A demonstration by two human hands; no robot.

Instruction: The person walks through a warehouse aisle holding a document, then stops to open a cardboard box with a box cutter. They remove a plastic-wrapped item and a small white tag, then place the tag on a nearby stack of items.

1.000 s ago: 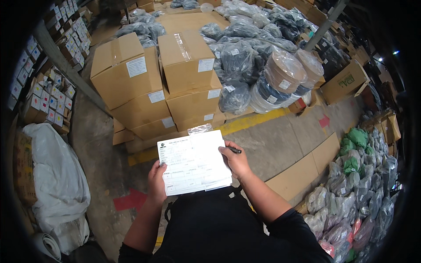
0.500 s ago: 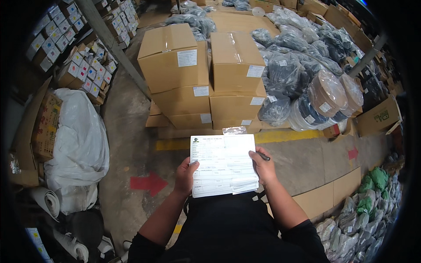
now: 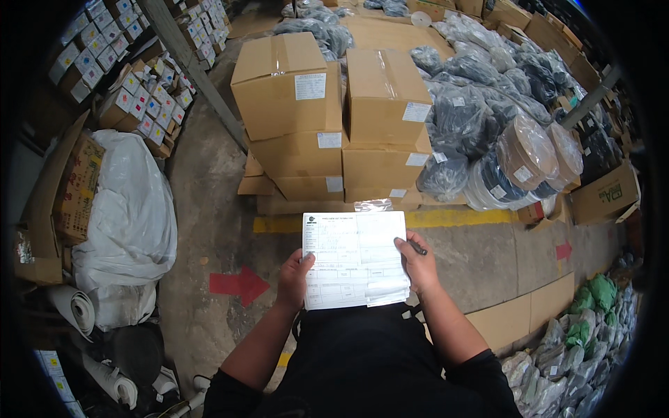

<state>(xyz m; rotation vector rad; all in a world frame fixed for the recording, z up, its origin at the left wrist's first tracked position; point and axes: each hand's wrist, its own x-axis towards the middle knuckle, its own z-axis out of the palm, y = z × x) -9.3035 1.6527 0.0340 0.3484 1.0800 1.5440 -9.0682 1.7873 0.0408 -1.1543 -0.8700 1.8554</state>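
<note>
White rectangular printed paper forms (image 3: 354, 261) span a black-clad person's (image 3: 362, 362) 2 grips: the left hand (image 3: 293, 280) clasps the left edge, while the right hand (image 3: 421, 270) grasps the right edge and a slim black pen (image 3: 419, 248). Stacked brown cardboard cartons (image 3: 275, 111) stand beyond.

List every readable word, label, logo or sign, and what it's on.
Wording isn't copied here; locations only.
Papers: printed form, dark logo; most print too small.
Stacked cartons: white labels, too small.
Carton at right: green print, partly legible.
Carton at left: red print, unclear.
Floor: red arrow, no words.
Bundles: white labels, too small.
</note>
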